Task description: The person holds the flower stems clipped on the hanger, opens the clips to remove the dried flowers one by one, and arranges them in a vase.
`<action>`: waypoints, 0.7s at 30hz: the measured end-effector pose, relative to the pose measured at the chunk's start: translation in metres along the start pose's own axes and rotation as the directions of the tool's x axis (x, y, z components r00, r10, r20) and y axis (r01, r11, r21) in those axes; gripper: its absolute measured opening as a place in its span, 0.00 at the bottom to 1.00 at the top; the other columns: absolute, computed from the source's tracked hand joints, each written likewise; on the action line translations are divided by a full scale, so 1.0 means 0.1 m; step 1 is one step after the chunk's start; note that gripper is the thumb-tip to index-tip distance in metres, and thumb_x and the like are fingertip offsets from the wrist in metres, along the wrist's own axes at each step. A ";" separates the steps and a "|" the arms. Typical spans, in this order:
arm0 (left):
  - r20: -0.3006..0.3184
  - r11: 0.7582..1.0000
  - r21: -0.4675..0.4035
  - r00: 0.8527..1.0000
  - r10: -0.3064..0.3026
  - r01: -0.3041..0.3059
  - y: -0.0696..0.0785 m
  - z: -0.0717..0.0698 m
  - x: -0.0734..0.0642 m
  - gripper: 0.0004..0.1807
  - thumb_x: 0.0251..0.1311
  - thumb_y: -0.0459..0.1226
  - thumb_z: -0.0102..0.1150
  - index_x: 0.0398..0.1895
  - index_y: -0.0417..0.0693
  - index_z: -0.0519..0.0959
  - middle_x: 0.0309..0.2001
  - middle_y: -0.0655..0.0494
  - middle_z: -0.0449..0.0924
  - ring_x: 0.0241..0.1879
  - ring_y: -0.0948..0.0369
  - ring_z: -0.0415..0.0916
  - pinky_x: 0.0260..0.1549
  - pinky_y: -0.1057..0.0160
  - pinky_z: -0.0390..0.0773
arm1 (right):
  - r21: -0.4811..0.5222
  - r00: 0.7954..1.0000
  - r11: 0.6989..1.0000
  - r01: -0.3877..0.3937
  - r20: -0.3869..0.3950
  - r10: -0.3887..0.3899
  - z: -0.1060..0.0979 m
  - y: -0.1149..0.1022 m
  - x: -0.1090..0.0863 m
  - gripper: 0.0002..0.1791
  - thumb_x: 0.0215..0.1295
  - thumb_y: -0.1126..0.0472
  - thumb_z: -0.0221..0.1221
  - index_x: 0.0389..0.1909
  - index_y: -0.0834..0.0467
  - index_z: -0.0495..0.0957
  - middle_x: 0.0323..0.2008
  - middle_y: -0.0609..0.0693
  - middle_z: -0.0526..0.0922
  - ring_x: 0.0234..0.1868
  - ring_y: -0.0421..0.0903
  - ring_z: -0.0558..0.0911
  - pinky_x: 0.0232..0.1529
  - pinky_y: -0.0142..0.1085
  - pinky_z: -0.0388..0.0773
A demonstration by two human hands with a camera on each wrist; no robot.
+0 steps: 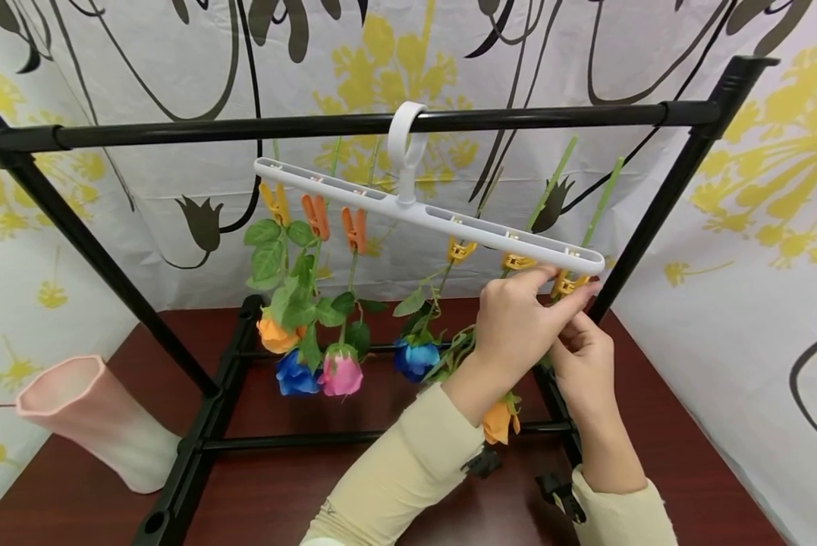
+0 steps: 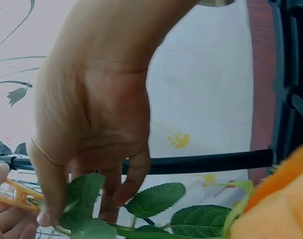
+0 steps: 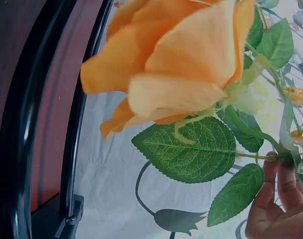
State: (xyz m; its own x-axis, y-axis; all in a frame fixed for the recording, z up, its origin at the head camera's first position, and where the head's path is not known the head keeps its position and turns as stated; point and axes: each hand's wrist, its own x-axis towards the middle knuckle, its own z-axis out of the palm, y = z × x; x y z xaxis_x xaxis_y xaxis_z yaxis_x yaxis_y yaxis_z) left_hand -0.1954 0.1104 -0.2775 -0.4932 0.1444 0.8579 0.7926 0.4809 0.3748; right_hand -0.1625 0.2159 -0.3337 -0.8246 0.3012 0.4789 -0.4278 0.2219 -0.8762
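Note:
A white hanger (image 1: pixel 428 216) hooks over a black rail, with a row of clothespins along its underside. At its right end my left hand (image 1: pixel 517 318) pinches a yellow clothespin (image 1: pixel 567 284), its thumb and fingers on either side. Just below, my right hand (image 1: pixel 586 364) pinches the leafy stem of an orange rose (image 3: pixel 181 64). The rose hangs head down, and a green stem (image 1: pixel 602 201) rises above the hanger's end. In the left wrist view, the right hand (image 2: pixel 101 109) has its thumb on the stem beside the same clothespin (image 2: pixel 23 194).
Orange, blue and pink roses (image 1: pixel 342 371) hang upside down from orange and yellow clothespins at left. Another blue rose (image 1: pixel 416 359) hangs near the middle. The black rack (image 1: pixel 278 130) stands on a dark red table (image 1: pixel 449 493). A pink-white vase (image 1: pixel 104 425) leans at left.

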 end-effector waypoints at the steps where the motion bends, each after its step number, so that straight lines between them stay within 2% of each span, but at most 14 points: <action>1: 0.004 1.000 0.004 1.000 -0.002 0.002 0.01 0.00 0.00 0.14 0.56 0.51 0.71 0.27 0.53 0.82 0.13 0.63 0.67 0.13 0.70 0.48 0.16 0.78 0.46 | -0.002 1.000 1.000 -0.002 -0.003 0.002 0.00 0.00 0.00 0.18 0.66 0.75 0.56 0.35 0.48 0.83 0.26 0.37 0.85 0.23 0.34 0.78 0.26 0.25 0.74; 4: 0.023 1.000 0.002 1.000 0.008 -0.008 0.01 -0.01 0.00 0.17 0.58 0.50 0.70 0.20 0.53 0.76 0.13 0.63 0.62 0.13 0.70 0.49 0.17 0.77 0.46 | 0.009 1.000 1.000 -0.012 -0.013 0.012 0.01 -0.01 0.00 0.17 0.65 0.76 0.56 0.34 0.49 0.83 0.24 0.38 0.84 0.21 0.34 0.76 0.24 0.27 0.73; 7: 0.041 0.999 -0.027 0.999 0.030 -0.028 0.00 -0.02 0.00 0.19 0.60 0.48 0.68 0.18 0.52 0.74 0.13 0.62 0.59 0.14 0.70 0.50 0.17 0.77 0.46 | 0.018 1.000 0.999 -0.026 -0.017 0.026 0.00 -0.01 0.00 0.16 0.66 0.75 0.56 0.34 0.50 0.83 0.22 0.39 0.84 0.18 0.35 0.73 0.22 0.28 0.70; 12: 0.073 0.995 -0.100 0.997 0.026 -0.019 -0.01 -0.04 -0.01 0.13 0.61 0.46 0.68 0.23 0.52 0.80 0.13 0.61 0.64 0.15 0.69 0.53 0.18 0.78 0.48 | 0.028 0.996 0.996 -0.082 -0.019 0.082 -0.01 -0.03 0.00 0.12 0.69 0.71 0.56 0.41 0.52 0.84 0.26 0.37 0.86 0.18 0.35 0.71 0.21 0.26 0.68; 15: 0.102 0.992 -0.125 0.995 0.024 -0.011 0.00 -0.06 -0.01 0.13 0.63 0.46 0.66 0.24 0.51 0.80 0.14 0.61 0.63 0.16 0.68 0.52 0.18 0.78 0.48 | 0.053 0.991 0.991 -0.125 -0.042 0.128 -0.02 -0.04 0.00 0.10 0.69 0.71 0.57 0.42 0.55 0.84 0.27 0.38 0.87 0.18 0.36 0.72 0.22 0.26 0.68; 18: 0.104 0.992 -0.126 0.994 0.041 -0.028 0.00 -0.07 -0.01 0.13 0.63 0.45 0.66 0.24 0.50 0.80 0.14 0.60 0.63 0.16 0.68 0.52 0.19 0.78 0.49 | 0.073 0.981 0.982 -0.174 -0.068 0.179 -0.04 -0.05 0.02 0.08 0.69 0.70 0.57 0.37 0.56 0.82 0.21 0.39 0.84 0.17 0.36 0.69 0.21 0.26 0.67; 21: 0.090 0.991 -0.128 0.995 0.051 -0.039 0.01 -0.08 0.00 0.11 0.61 0.45 0.68 0.26 0.50 0.83 0.14 0.60 0.67 0.16 0.69 0.54 0.19 0.78 0.50 | 0.096 0.971 0.973 -0.210 -0.097 0.219 -0.06 -0.05 0.04 0.07 0.69 0.69 0.59 0.33 0.56 0.81 0.18 0.39 0.82 0.20 0.35 0.72 0.24 0.25 0.69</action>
State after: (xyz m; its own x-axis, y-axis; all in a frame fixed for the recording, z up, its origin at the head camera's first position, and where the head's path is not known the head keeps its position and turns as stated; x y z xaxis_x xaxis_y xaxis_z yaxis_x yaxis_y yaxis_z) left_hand -0.1920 0.1036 -0.2745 -0.4821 0.2458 0.8409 0.8509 0.3598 0.3827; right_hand -0.1617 0.2214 -0.3270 -0.8586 0.4307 0.2780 -0.2786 0.0633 -0.9583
